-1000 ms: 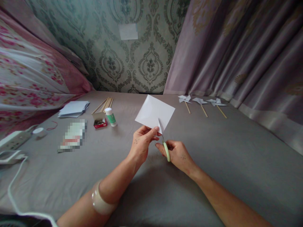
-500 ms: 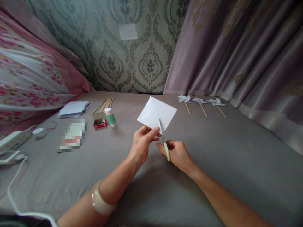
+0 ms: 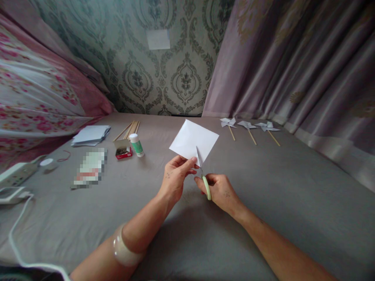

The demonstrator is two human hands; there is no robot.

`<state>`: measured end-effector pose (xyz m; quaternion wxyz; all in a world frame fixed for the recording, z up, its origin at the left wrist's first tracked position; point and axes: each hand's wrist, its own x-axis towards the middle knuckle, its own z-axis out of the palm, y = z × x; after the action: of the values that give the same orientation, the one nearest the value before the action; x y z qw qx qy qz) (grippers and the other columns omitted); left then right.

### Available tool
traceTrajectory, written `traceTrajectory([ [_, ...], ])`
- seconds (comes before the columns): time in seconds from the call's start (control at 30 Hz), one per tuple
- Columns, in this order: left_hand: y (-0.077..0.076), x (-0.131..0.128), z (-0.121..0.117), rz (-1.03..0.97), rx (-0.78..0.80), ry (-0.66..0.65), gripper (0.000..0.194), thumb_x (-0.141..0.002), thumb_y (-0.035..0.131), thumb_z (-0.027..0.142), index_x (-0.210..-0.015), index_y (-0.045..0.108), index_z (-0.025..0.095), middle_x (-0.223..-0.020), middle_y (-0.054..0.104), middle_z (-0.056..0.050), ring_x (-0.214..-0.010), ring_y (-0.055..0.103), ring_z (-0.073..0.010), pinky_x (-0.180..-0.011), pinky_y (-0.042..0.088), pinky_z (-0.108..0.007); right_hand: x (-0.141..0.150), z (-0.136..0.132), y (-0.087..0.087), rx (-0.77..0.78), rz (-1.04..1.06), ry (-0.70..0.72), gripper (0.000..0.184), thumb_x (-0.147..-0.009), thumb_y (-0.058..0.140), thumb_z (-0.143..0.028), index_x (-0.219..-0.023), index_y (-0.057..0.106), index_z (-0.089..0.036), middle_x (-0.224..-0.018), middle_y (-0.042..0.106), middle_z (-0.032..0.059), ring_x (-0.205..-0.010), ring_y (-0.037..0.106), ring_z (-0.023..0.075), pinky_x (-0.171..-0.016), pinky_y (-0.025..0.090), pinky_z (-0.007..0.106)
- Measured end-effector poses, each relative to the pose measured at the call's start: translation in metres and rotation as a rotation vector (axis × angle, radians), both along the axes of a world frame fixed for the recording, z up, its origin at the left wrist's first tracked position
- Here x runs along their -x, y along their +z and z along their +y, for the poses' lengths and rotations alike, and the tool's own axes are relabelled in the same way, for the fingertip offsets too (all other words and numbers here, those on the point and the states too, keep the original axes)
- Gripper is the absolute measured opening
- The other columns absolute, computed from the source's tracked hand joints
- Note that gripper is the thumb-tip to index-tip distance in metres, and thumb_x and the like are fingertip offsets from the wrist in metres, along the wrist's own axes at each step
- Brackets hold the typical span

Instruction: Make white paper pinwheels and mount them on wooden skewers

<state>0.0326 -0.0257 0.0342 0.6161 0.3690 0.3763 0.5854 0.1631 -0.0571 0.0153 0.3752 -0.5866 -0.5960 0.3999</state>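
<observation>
A square sheet of white paper (image 3: 195, 136) is held up cornerwise in front of me. My left hand (image 3: 178, 173) pinches it near its lowest corner, thumb on top and fingers beneath. My right hand (image 3: 219, 190) is closed around the pale green handle of a pair of scissors (image 3: 206, 188). One blade lies over the paper, pointing up toward the middle of the sheet, close to my left thumb. The other blade is hidden behind the paper.
Three paper pinwheels (image 3: 247, 125) on sticks lie at the back right. Left of the paper are a glue stick (image 3: 137, 145), a red box of small metal pieces (image 3: 123, 152), wooden sticks (image 3: 133, 128) and stacked paper (image 3: 90, 135). A power strip (image 3: 19, 173) lies far left.
The paper has shifted slightly right and down since one second ago, with my left hand still on it. Over the last half second, hands and scissors have hardly moved.
</observation>
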Motion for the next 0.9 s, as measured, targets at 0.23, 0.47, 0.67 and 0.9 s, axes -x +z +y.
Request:
traceTrajectory([
  [0.23, -0.0002, -0.0004, -0.0003, 0.0, -0.002, 0.003, 0.021, -0.062, 0.078, 0.029, -0.066, 0.064, 0.013, -0.064, 0.064, -0.002, -0.057, 0.058, -0.0087, -0.056, 0.046, -0.02, 0.0007, 0.0011, -0.0019, 0.005, 0.026, -0.001, 0.042, -0.068, 0.064, -0.052, -0.05, 0.05, -0.017, -0.046, 0.042, -0.0036, -0.046, 0.037, 0.0088, -0.044, 0.027, 0.023],
  [0.47, -0.0003, 0.0, 0.0, -0.006, -0.014, -0.006, 0.02, -0.062, 0.078, 0.028, -0.067, 0.064, 0.013, -0.064, 0.064, -0.001, -0.058, 0.058, -0.0086, -0.056, 0.046, -0.02, 0.0024, 0.0004, -0.0009, 0.031, 0.053, 0.002, 0.04, -0.067, 0.065, -0.05, -0.051, 0.047, -0.018, -0.048, 0.043, -0.0036, -0.047, 0.036, 0.0085, -0.044, 0.028, 0.023],
  [0.67, -0.0008, -0.0004, -0.0004, -0.001, -0.005, 0.009, 0.021, -0.062, 0.078, 0.028, -0.066, 0.064, 0.013, -0.063, 0.063, -0.001, -0.058, 0.058, -0.0086, -0.056, 0.046, -0.02, 0.0013, 0.0001, -0.0003, 0.021, 0.036, 0.008, 0.041, -0.068, 0.064, -0.051, -0.051, 0.049, -0.017, -0.046, 0.043, -0.0032, -0.046, 0.036, 0.0083, -0.043, 0.027, 0.023],
  [0.9, 0.0001, -0.0003, 0.0, 0.0, -0.001, 0.009, 0.021, -0.062, 0.078, 0.028, -0.066, 0.064, 0.013, -0.063, 0.064, -0.002, -0.058, 0.058, -0.0085, -0.056, 0.046, -0.02, 0.0013, -0.0007, 0.0008, 0.02, 0.029, 0.013, 0.041, -0.068, 0.064, -0.051, -0.05, 0.05, -0.017, -0.046, 0.043, -0.0033, -0.046, 0.036, 0.0084, -0.043, 0.027, 0.023],
])
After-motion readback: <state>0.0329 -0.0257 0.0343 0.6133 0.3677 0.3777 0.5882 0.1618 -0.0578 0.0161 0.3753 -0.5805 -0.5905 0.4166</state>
